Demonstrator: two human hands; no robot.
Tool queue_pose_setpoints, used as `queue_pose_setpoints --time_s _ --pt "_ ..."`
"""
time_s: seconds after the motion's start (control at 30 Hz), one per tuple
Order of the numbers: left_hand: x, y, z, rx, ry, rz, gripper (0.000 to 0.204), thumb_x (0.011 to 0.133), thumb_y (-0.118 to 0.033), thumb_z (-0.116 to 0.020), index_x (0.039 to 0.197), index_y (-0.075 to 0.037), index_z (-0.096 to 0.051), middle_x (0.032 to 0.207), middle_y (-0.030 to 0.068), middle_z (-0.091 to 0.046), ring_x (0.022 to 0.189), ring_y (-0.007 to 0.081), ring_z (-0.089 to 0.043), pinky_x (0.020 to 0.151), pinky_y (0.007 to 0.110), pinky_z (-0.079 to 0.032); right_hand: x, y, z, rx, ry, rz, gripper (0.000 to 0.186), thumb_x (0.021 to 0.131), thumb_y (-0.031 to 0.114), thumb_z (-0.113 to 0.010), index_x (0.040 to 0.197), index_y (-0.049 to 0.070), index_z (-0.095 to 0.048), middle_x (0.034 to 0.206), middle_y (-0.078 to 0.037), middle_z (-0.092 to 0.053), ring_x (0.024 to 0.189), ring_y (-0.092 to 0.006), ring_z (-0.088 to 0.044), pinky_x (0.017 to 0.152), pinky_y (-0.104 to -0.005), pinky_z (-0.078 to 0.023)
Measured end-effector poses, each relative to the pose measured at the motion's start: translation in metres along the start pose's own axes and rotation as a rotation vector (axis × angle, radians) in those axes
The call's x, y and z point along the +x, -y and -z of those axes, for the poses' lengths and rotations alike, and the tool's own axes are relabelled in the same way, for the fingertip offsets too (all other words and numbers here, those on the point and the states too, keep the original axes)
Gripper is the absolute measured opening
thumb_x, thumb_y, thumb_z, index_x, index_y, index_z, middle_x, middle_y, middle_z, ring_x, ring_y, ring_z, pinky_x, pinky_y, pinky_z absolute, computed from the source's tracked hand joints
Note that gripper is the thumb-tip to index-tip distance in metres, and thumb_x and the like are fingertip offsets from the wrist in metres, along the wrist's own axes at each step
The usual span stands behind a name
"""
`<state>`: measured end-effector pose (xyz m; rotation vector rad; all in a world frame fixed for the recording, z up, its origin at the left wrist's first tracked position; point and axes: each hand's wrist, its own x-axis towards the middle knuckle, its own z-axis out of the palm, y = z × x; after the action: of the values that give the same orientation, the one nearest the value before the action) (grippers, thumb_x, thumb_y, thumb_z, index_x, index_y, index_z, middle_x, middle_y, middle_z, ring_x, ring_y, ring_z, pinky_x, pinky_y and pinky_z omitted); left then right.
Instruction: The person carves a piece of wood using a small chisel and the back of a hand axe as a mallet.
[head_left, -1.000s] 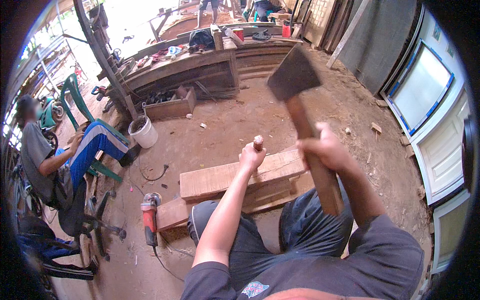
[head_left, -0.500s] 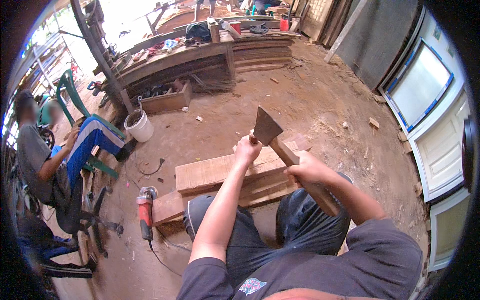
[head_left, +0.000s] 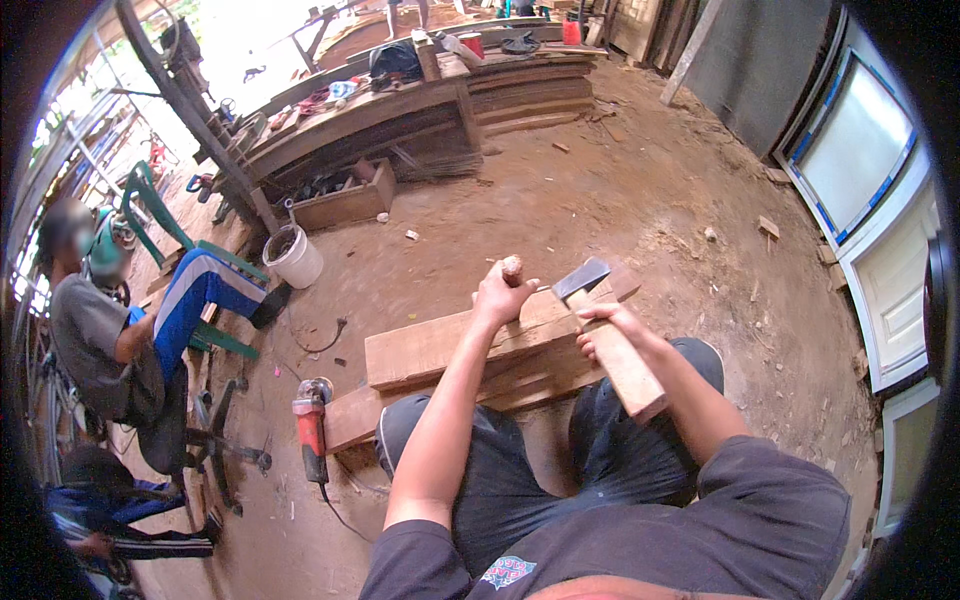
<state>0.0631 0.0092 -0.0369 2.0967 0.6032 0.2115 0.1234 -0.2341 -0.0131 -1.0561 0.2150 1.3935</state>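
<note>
My left hand (head_left: 500, 297) is closed around a round wooden handle (head_left: 512, 267). Only its pale, worn end shows above my fist; whatever lies lower is hidden. In my right hand (head_left: 622, 330) is a hatchet, gripped along its thick wooden shaft (head_left: 628, 375). Its dark metal head (head_left: 581, 279) is beside my left hand, over the far right end of the timber. A light, squared wooden beam (head_left: 430, 348) lies across in front of my knees, on top of other wood (head_left: 350, 415). My left hand is over this beam.
A red angle grinder (head_left: 311, 428) with a cord lies left of the wood. A seated person (head_left: 95, 335) is at the left, near a green chair (head_left: 150, 215). A white bucket (head_left: 297, 262), a wooden box (head_left: 345, 203) and a workbench (head_left: 400, 100) stand farther off. White-framed panels (head_left: 880, 280) lean right.
The hatchet has come down: its head dropped from a raised position toward the timber, and its shaft turned. My left hand keeps its grip. The whole view has shifted slightly.
</note>
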Motion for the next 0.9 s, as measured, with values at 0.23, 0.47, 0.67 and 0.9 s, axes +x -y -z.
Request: queue_pose_setpoints --time_s 0.23,0.47,0.67,0.9 --pt "-0.028 -0.058 0.033 -0.204 -0.091 -0.161 0.043 0.084 -0.026 -0.075 0.115 0.0 -0.058 0.104 0.0158 -0.072 0.096 0.0223 -0.069 0.085 0.034 -0.054 0.015 -0.029 -0.009 0.133 0.128 -0.232 0.03 0.089 0.026 -0.062 0.099 -0.001 -0.053 0.081 -0.009 -0.06 0.064 -0.0173 -0.061 0.059 -0.0301 -0.055" --pt "-0.035 -0.049 0.038 0.061 -0.132 -0.33 0.031 0.09 -0.028 -0.067 0.108 -0.003 -0.062 0.097 0.0199 -0.071 0.095 0.0369 -0.068 0.084 0.043 -0.052 0.044 -0.041 0.01 0.303 0.131 -0.348 0.036 0.086 0.022 -0.061 0.106 -0.005 -0.051 0.091 -0.015 -0.062 0.071 -0.0217 -0.062 0.066 -0.0357 -0.055" --pt "-0.038 -0.047 0.042 0.094 -0.158 -0.407 0.032 0.089 -0.026 -0.067 0.11 -0.003 -0.062 0.1 0.0203 -0.07 0.098 0.0363 -0.067 0.084 0.043 -0.052 0.011 -0.022 -0.01 0.255 0.169 -0.24 0.04 0.088 0.026 -0.063 0.112 -0.004 -0.053 0.079 -0.006 -0.059 0.069 -0.017 -0.059 0.066 -0.0304 -0.053" --pt "-0.037 -0.044 0.041 0.068 -0.163 -0.398 0.033 0.088 -0.025 -0.068 0.111 -0.002 -0.062 0.101 0.0193 -0.07 0.097 0.035 -0.067 0.085 0.042 -0.052 0.025 -0.031 -0.008 0.159 -0.106 -0.005 0.031 0.084 0.019 -0.061 0.102 -0.005 -0.052 0.082 -0.015 -0.061 0.068 -0.0234 -0.063 0.068 -0.0373 -0.056"
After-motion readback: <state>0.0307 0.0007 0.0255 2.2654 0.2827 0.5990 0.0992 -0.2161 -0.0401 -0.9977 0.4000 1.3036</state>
